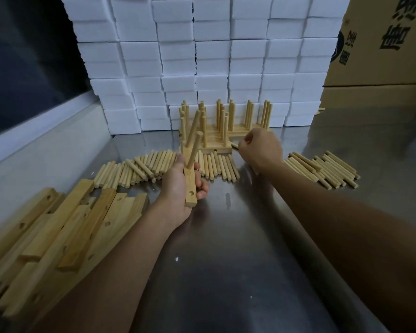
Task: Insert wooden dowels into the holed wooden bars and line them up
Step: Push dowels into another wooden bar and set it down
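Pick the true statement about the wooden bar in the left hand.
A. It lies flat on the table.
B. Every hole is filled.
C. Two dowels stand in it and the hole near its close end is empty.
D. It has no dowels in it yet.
C: the left hand holds the bar off the table, two dowels stick up from it, and the near hole is open.

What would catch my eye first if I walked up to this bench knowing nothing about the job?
Probably the left hand at the centre, gripping a holed wooden bar with two dowels already standing in it. Behind it, finished bars bristle with upright dowels before a wall of white boxes. Loose dowels fan across the steel table, and the right hand pinches one.
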